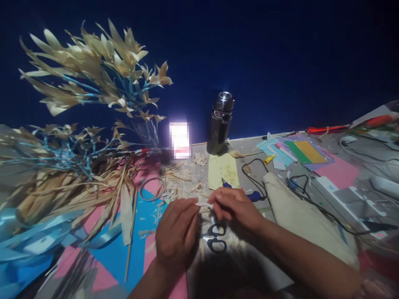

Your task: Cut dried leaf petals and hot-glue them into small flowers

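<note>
A small pale strip [204, 202], which looks like dried husk, stretches between my two hands over the table. The fingertips of my left hand [178, 230] are closed on its left end. My right hand [235, 207] pinches the other end. Just below the hands lie scissors with black handles [216, 244], their blades partly hidden. A dark blue tool with a metal tip [257, 196], perhaps a glue gun or soldering iron, lies behind my right hand, which covers part of it. Husk scraps [177, 176] are strewn beyond my fingers.
Dried husks [102, 187] and husk flowers on blue stems [124, 79] fill the left side. A roll of tape [152, 189] lies near blue paper [120, 245]. Behind stand a dark flask [220, 124] and a bright screen [180, 139]. A cabled power strip [346, 207] is at right.
</note>
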`<state>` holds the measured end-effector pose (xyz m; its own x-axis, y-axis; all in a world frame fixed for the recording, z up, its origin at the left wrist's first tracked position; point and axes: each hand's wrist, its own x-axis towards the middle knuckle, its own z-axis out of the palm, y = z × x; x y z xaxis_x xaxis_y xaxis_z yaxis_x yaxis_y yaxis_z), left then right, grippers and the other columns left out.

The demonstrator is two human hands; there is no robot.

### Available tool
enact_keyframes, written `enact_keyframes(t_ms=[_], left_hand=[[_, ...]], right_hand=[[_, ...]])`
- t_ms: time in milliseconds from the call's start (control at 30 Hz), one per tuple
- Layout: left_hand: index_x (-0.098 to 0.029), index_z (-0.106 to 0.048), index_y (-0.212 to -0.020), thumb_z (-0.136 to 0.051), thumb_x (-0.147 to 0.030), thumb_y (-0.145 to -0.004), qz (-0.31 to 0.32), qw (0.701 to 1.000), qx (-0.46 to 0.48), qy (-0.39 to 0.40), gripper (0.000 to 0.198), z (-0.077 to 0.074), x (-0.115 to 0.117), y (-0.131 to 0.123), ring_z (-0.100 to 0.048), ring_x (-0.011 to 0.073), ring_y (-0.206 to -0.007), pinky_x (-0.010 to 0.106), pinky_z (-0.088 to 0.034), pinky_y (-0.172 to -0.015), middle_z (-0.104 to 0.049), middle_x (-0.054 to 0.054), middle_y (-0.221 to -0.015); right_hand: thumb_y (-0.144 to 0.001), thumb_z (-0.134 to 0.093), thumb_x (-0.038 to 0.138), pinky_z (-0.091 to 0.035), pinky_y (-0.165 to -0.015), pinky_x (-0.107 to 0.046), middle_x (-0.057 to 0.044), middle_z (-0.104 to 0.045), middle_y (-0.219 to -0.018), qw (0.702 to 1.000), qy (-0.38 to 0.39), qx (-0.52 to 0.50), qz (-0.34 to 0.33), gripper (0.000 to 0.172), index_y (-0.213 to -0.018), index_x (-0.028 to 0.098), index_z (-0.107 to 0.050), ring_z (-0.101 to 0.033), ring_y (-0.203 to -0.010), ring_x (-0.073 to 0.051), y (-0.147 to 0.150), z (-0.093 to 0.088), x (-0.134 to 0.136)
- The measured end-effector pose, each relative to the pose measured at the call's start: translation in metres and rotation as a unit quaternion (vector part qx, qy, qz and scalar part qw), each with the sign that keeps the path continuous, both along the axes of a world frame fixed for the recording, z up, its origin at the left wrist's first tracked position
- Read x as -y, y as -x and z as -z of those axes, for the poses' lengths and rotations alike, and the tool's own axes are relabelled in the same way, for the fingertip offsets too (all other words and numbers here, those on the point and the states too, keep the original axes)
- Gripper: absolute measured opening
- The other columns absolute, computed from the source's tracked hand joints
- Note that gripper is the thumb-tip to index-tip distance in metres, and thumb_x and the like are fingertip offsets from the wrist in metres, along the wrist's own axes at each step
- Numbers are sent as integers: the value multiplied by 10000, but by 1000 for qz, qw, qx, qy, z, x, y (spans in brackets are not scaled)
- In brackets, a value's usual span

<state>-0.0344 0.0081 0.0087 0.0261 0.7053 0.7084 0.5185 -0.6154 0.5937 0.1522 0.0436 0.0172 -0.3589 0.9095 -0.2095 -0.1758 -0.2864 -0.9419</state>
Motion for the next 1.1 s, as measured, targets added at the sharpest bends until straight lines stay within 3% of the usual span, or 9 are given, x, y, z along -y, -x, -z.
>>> enact_keyframes(t_ms=[100,233,433,633,700,800,867,933,1100], left_hand=[[-258,-794,-1048,-708,-64,-821,15,995,-80,-53,310,5,-2,9,-755,274,-912,405,-592,-842,-825,114,-1032],[-262,-800,-1015,-700,-111,-836,28,993,-113,-29,254,8,-2,11,-750,300,-935,435,-604,-831,-824,123,-1038],[-290,-784,-1099,-743,-119,-823,-23,995,-94,-28,327,16,0,10,-715,287,-1024,421,-577,-881,-788,115,-1129],[-255,-805,-815,-744,-208,-810,-74,992,34,100,77,11,-8,9,-704,253,-867,376,-563,-825,-785,78,-877],[-224,-776,-747,-783,-274,-779,-101,948,184,240,61,7,-14,7,-677,226,-783,344,-563,-749,-750,67,-803],[-176,-713,-737,-873,-341,-690,-25,776,452,440,234,3,-19,3,-596,141,-625,245,-513,-581,-675,24,-712],[-159,-672,-740,-913,-323,-644,33,678,551,485,307,2,-19,-1,-576,107,-603,198,-489,-555,-652,5,-701],[-153,-655,-744,-934,-288,-620,42,659,573,485,334,4,-17,-5,-592,98,-618,185,-499,-575,-670,5,-724],[-171,-644,-787,-892,-341,-699,9,714,531,455,313,9,-5,-13,-586,92,-581,174,-466,-542,-685,-2,-713]], right_hand=[[-823,-693,674,-219,-442,-211,-22,-646,-586,996,64,-60,-33,548,-798,127,-715,-392,-454,-68,-4,0,-2],[-683,-867,551,-209,-434,-204,15,-616,-558,992,98,-39,-71,451,-723,143,-679,-369,-437,-54,-4,-7,1],[-729,-799,370,-326,-487,-210,13,-639,-580,995,55,52,-58,239,-753,158,-693,-488,-493,-89,-6,-7,4],[-766,-737,352,-366,-525,-222,1,-638,-610,991,-3,126,-35,203,-759,164,-661,-513,-547,-113,-4,-2,4],[-772,-720,350,-360,-521,-224,8,-610,-609,988,-42,146,-26,195,-756,171,-644,-487,-549,-113,-3,-1,5],[-796,-680,357,-325,-497,-223,30,-544,-596,979,-100,174,-22,189,-747,182,-628,-420,-524,-101,-2,2,6],[-810,-656,343,-309,-493,-226,39,-514,-587,969,-138,202,-22,178,-729,187,-625,-396,-512,-98,-1,7,6],[-816,-645,314,-311,-509,-231,42,-511,-583,955,-177,237,-32,158,-719,190,-634,-397,-512,-99,-1,12,5],[-821,-634,251,-328,-567,-238,36,-536,-579,909,-281,304,-53,107,-733,199,-664,-431,-543,-116,1,28,6]])
